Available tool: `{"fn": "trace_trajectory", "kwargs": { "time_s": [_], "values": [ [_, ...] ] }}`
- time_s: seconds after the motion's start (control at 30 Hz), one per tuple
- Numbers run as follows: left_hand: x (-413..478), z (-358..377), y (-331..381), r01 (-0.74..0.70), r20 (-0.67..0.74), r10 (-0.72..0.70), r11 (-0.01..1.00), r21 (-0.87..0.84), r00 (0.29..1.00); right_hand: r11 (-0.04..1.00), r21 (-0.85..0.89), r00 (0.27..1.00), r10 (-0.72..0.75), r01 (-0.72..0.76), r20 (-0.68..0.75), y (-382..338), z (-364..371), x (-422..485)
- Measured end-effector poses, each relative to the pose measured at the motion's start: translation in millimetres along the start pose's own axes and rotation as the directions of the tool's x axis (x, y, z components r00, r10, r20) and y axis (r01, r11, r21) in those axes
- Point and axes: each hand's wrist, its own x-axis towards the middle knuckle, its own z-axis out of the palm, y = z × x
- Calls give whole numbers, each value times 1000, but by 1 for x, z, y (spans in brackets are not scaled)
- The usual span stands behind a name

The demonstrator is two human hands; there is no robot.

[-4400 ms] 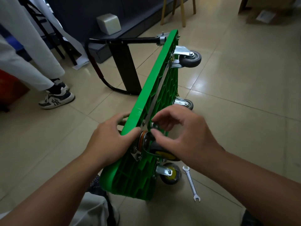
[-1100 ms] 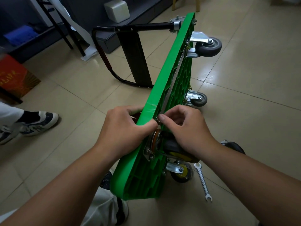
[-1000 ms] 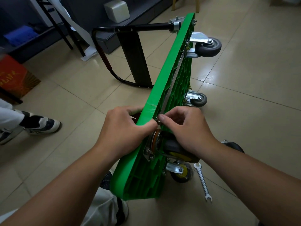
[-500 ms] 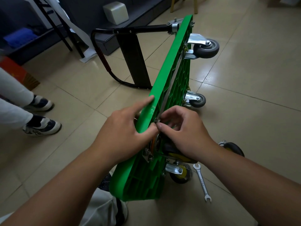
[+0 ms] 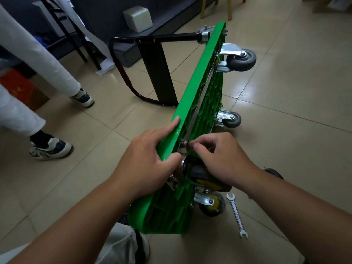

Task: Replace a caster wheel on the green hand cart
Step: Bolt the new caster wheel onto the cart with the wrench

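Cart [image 5: 198,103] on edge on floor [image 5: 285,130], casters [image 5: 242,60] facing R; wrench [image 5: 237,216] R of near caster [image 5: 211,205]; handle [image 5: 122,75] far L.

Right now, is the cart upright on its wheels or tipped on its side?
Tipped on its side: the cart stands on one edge, wheels pointing sideways.

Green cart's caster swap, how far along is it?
Done, apparently: a yellow-hubbed caster sits against the underside of the green cart, and a loose wheel lies on the floor. In hand: the left hand grips its edge while the right hand pinches a fastener just above that caster. Left: likely tightening it with the wrench, untouched on the floor.
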Motion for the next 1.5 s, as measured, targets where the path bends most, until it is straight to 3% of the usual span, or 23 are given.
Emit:
{"fn": "trace_trajectory", "kwargs": {
  "time_s": [0.13, 0.3, 0.47, 0.6, 0.73, 0.87, 0.97, 1.07, 1.2, 1.33, 1.43, 1.5],
  "values": [
    [0, 0, -2, 11, -12, -11, 1000, -10, 1000, 997, 8, 995, -83, 83, -62, -2, 0, -3],
    [2, 0, -5, -14, -21, 14, 1000, 18, 1000, 997, -61, 999, -50, 51, 20, -1, 1, -3],
    [3, 1, -6, -5, -31, 5, 1000, -3, 1000, 985, -45, 986, -168, 167, -8, -3, -2, -2],
    [2, 1, -4, 1, -28, -1, 1000, -15, 1000, 983, -130, 991, -120, 127, 58, 1, -2, -2],
    [2, 1, -3, 10, -34, -11, 999, -37, 999, 980, -70, 982, -185, 187, 30, 1, 0, -6],
    [1, 1, -2, 20, -28, -21, 999, -42, 999, 995, -40, 995, -86, 88, 57, -1, 1, -2],
    [2, 1, -2, 16, -28, -18, 998, -57, 999, 995, 9, 995, -103, 103, 14, -5, 1, -1],
    [2, 1, -3, 16, -32, -18, 998, -64, 999, 995, -80, 997, -49, 53, 60, -6, 2, -1],
    [3, 2, -6, 17, -44, -18, 999, -39, 999, 995, -39, 996, -88, 88, -6, -6, 3, -3],
    [3, 2, -6, 14, -37, -16, 999, -39, 999, 988, -137, 997, -59, 65, 43, -6, 3, -3],
    [3, 2, -6, 18, -35, -20, 999, -41, 999, 993, -74, 996, -92, 91, -18, -6, 2, -2],
    [3, 2, -6, 15, -36, -16, 999, -43, 999, 992, -107, 997, -70, 73, 35, -7, 2, -2]
  ]
}}
